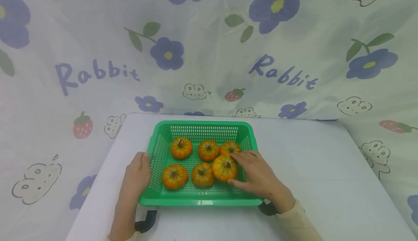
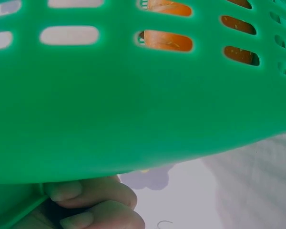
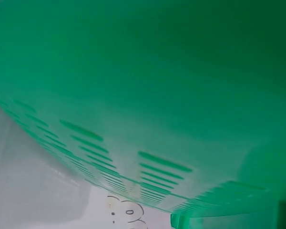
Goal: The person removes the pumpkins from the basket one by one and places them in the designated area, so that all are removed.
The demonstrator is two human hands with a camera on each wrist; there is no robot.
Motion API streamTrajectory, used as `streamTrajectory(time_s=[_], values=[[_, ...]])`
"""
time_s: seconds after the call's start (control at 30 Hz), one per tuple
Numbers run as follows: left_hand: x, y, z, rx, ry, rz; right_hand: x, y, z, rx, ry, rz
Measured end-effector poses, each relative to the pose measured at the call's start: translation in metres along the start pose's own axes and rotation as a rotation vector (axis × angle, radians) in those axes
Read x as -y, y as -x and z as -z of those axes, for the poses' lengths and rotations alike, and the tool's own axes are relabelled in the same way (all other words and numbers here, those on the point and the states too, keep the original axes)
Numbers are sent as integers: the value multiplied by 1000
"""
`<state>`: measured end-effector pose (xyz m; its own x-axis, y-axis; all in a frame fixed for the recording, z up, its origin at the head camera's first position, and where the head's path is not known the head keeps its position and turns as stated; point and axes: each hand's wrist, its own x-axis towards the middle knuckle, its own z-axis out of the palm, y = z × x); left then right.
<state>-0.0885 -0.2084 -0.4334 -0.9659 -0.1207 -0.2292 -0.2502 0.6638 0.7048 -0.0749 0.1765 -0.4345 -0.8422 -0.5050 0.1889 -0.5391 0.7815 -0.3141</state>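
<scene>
Left hand (image 1: 137, 172) grips the basket's (image 1: 202, 201) left rim, fingers (image 2: 102, 191) curled beneath, presumably to steady it; five pumpkins (image 1: 175, 176) sit inside, stems up; the right hand (image 1: 258, 172) pinches the front-right pumpkin (image 1: 224, 168), just left of its palm, between thumb and fingers, apparently for control.

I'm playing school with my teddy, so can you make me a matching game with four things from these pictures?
Things:
1. Basket
2. Left hand
3. Right hand
4. Table

Match with:
A. Holding a pumpkin between thumb and fingers
B. White, underneath everything else here
C. Gripping the basket's side
D. Green, with little holes in its walls

Right pairs: 1-D, 2-C, 3-A, 4-B
</scene>
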Motion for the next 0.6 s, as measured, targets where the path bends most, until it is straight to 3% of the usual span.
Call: streamTrajectory(time_s=[0.6], values=[[1, 0, -1, -19, -8, -9, 3, 5, 6, -15, -85, -44]])
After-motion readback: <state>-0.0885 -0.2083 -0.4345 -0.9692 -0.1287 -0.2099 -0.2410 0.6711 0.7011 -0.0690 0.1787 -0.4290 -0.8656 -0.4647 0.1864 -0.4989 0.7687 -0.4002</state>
